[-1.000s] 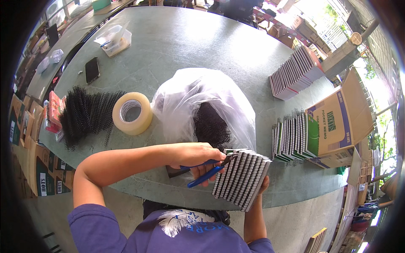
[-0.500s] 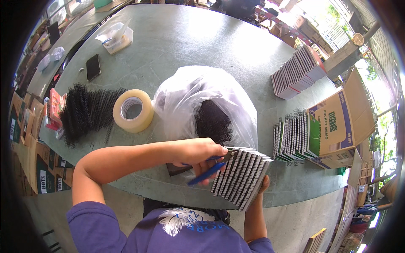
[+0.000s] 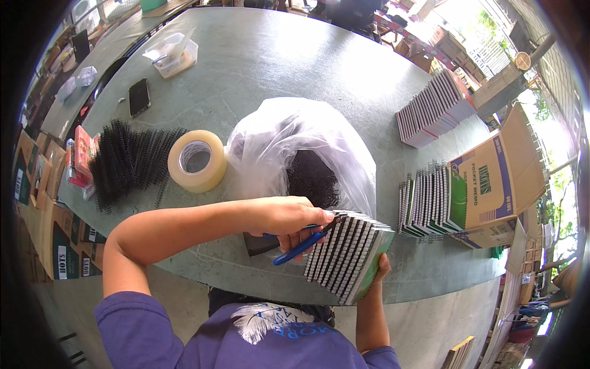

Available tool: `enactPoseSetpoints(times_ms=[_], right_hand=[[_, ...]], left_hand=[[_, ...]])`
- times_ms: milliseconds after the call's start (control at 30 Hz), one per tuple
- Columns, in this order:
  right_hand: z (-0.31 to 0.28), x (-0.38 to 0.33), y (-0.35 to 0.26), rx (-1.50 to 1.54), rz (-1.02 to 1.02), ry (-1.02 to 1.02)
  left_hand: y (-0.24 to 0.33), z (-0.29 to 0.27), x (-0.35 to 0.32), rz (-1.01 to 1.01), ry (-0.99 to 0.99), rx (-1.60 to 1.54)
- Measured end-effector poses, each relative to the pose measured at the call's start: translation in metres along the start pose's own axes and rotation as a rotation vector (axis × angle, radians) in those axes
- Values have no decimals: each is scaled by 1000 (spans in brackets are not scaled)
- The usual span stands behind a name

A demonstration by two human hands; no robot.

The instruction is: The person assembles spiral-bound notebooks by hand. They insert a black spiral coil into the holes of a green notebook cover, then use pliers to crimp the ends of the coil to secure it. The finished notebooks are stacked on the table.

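My left hand reaches across from the left, its fingers wrapped round a pair of blue-handled pliers. The jaws are at the upper left corner of a stack of spiral-bound notebooks, by the ends of the bindings. My right hand grips that stack from its right side, fingers mostly hidden behind it. The stack is tilted, its rows of wire-bound spines facing up, and a green cover shows on its right face. Just beyond my left hand lies a clear plastic bag with black coils showing in its opening.
Left on the table are a tape roll, a pile of black spiral coils, a phone and a plastic tub. At right stand spiral notebooks, an open cardboard box and another notebook stack.
The notebook stack has turned slightly, so more of its green cover shows. My left hand and the pliers have shifted a little at the stack's upper corner.
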State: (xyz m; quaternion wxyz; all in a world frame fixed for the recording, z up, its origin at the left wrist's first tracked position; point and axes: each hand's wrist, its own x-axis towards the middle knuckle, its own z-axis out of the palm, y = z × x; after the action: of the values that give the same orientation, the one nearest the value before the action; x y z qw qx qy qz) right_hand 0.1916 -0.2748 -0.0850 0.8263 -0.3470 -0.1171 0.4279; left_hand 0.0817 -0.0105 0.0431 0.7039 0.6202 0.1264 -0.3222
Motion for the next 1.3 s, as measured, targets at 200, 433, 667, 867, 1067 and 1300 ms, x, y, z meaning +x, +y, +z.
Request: enactPoseSetpoints(times_ms=[200,433,667,867,1067,1300], right_hand=[[3,2,0,-12,17,13],[6,1,1,-26,-8,59],[3,2,1,-38,7,-12],[12,-1,1,-60,-5,86],[15,2,0,-37,-10,10],[8,1,2,-45,-27,13]], left_hand=[[19,6,-9,52,101,477],[10,8,-8,136,211,601],[4,3,4,-4,-54,16],[-9,20,6,460,487,1048],[10,7,-2,87,-20,88],[-18,23,16,745,685,1096]])
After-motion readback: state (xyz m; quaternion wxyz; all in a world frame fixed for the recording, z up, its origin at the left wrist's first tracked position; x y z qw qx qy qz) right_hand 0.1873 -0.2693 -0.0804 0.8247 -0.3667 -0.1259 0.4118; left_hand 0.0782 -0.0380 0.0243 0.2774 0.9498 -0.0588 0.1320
